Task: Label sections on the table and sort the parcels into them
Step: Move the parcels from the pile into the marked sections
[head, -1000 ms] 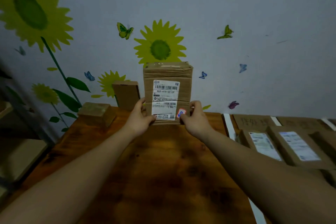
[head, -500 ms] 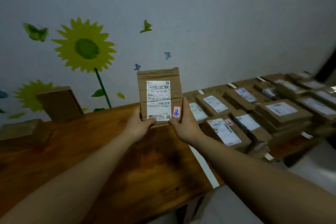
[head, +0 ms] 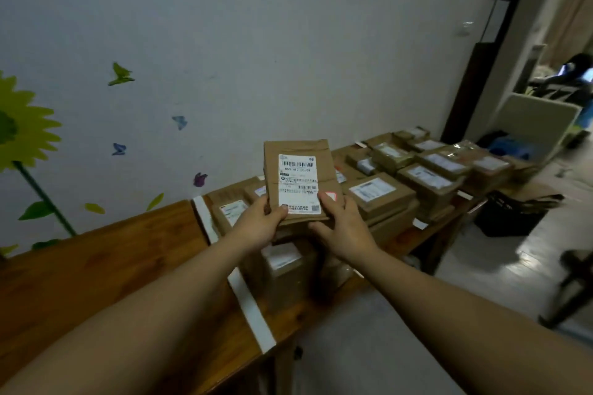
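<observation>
Item one, the fingers: our left hand pinches the lower left corner of the held parcel, thumb on its face and the other fingers curled behind. Our right hand grips the lower right corner the same way, its thumb beside a small red-edged sticker.

Item two, the held parcel: a flat brown cardboard box, nearly upright and clear of the tabletop. Its white shipping label faces us, with barcodes at top and middle.

Item three, directly below our hands: a taller labelled box, standing near the tabletop's front edge, just right of a white tape strip. The strip runs from the back edge to the front edge.

Item four, right of the strip: many labelled parcels, flat and in places stacked, filling the tabletop out to its far right end. Left of the strip we see bare wood.

Item five, surroundings: a pale wall behind the back edge, with a sunflower decal and small butterfly decals.
</observation>
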Available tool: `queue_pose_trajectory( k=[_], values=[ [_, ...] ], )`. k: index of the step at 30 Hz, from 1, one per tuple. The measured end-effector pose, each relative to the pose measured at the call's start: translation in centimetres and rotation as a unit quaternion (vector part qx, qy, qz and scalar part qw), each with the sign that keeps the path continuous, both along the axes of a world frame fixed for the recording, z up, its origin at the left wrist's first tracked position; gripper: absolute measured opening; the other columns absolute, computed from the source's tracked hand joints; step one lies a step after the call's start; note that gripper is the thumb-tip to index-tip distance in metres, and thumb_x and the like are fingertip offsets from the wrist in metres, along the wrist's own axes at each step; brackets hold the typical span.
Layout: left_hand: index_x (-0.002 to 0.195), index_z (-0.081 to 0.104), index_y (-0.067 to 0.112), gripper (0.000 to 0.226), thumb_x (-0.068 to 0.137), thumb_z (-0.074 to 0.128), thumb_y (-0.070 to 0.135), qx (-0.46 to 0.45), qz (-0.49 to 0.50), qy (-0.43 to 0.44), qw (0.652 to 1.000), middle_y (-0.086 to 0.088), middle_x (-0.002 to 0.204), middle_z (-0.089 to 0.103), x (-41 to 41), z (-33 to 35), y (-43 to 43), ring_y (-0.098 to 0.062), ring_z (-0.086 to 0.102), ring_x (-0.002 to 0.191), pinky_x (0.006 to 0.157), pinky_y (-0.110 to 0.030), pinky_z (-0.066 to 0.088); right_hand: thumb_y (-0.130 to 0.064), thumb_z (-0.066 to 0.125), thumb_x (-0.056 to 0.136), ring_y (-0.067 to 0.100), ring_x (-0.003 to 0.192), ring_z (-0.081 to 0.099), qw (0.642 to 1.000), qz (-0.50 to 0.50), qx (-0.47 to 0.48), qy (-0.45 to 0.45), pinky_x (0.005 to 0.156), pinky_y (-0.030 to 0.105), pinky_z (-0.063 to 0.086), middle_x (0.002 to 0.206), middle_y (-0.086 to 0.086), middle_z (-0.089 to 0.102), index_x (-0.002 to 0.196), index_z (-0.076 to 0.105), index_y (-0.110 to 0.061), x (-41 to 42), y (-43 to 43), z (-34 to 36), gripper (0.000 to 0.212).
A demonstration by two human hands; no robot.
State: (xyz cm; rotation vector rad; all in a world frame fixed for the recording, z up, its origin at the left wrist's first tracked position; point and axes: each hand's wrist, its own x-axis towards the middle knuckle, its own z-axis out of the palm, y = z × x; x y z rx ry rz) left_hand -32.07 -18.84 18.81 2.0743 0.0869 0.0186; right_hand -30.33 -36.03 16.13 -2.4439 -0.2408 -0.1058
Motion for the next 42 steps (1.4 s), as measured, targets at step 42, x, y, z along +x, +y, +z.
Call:
queue_pose_trajectory(
  k=[42],
  values=[
    [0.134,0.032,0.021,0.054,0.090,0.061,0.011,-0.046,0.316,-0.008,0.948,-0.010,0.139,0.029,38.2,-1.9,-16.5,-0.029,0.055,0.112,0.056,-0.017,0.051,-0.034,0.057,0.094,0.025,0.129,0.042,0.991,0.125,0.000,0.050,0.103,0.035,0.036,0.139,0.006,0.042,0.144,0.037,-0.034,42.9,-19.2,-0.9,0.054]
  ],
)
